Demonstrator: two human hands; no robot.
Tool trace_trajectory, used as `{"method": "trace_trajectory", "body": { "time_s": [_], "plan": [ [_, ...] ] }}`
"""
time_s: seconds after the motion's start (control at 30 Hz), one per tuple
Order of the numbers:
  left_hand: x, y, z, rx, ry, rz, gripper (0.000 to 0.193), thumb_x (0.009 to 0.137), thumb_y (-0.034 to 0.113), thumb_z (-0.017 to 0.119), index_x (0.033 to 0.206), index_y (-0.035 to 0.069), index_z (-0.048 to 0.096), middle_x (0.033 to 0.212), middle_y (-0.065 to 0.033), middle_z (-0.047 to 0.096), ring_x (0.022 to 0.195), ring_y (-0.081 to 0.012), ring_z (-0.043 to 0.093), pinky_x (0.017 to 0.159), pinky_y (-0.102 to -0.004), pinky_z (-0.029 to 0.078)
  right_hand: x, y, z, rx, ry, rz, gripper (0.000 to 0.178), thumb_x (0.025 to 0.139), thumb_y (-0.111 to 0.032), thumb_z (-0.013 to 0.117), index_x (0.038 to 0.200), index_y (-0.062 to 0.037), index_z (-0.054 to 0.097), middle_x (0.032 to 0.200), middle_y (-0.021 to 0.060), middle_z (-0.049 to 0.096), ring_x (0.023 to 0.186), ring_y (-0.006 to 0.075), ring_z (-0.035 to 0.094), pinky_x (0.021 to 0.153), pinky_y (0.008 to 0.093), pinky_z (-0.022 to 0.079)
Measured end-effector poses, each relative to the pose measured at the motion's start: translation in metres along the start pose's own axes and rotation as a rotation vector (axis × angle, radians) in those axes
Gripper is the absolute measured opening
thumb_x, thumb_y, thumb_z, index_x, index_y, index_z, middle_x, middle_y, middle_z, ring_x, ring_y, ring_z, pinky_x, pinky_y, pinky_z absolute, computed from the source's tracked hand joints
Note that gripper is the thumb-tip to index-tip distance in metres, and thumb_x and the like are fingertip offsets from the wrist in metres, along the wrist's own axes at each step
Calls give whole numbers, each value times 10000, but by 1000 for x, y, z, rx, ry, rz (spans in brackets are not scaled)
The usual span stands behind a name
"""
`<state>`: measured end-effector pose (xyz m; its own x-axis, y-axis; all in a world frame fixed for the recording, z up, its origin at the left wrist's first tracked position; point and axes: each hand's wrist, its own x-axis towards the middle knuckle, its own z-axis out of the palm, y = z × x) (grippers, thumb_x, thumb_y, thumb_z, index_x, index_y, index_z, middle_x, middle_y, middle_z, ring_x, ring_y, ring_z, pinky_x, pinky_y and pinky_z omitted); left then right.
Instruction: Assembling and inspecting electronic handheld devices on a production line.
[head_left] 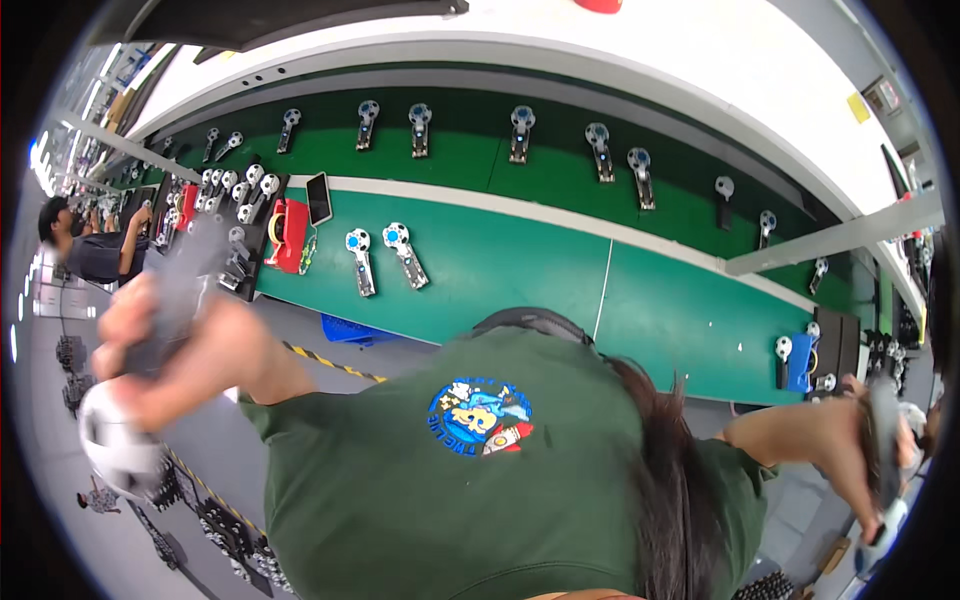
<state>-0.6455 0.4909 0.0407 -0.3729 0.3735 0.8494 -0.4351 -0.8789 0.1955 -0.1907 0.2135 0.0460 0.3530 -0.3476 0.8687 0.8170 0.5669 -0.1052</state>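
The biggest thing in my view was the long green desk (520, 270), curving across the upper half of the picture, and I placed everything else against it. My own green shirt (480, 480) filled the frame below the desk's near edge. On the side below the desk's left end, my left hand (185, 345) was closed around the grey handle of a handheld device (140, 400) whose rounded white head hung beneath my fist; the picture was smeared there, so I could not tell the details of the head. I judged it a rigid plastic piece, light enough for one hand, smooth and a little slippery on the rounded head, so the straight handle was the place to hold it, not the ball end. Below the desk's right end, my right hand (850, 450) gripped a second device (885, 470) of the same kind, its grey handle running down past my fingers to a pale tip. On the desk's near strip two like devices with white and blue heads (380, 255) lay side by side, well apart from both hands. Toward the desk's left end stood a black rack (240, 215) of more heads, a red tape holder (290, 235) and a dark tablet (318, 198) just beside it. A row of further devices (520, 135) lined the desk's far strip. Beyond its left end a seated person (95, 250) worked. Nothing stood between my hands and the desk.
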Motion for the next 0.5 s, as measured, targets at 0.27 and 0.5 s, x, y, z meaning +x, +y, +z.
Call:
{"method": "trace_trajectory", "body": {
  "time_s": [0.27, 0.5],
  "plan": [
    [-120, -93, -29, 635, -898, -303, 102, 705, 194, 582, 704, 101, 541, 711, -52, 601, 597, -181, 558, 549, -298, 458, -93, 32, 29, -170, -371, 334, 714, 833, -676, 223, 964, -87, 604, 893, 66, 635, 621, 241, 565, 655, 410, 516],
    [-353, -270, -131, 998, -1067, -1607, 483, 617, 380, 734, 940, 38, 627, 804, -96, 673, 665, -298, 626, 619, -356, 496, -424, 155, 38, -538, -1266, 1210, 337, 831, -321, 614, 955, -24, 512, 685, 116, 607, 541, 280, 563, 515, 353, 443]
  ]
}}
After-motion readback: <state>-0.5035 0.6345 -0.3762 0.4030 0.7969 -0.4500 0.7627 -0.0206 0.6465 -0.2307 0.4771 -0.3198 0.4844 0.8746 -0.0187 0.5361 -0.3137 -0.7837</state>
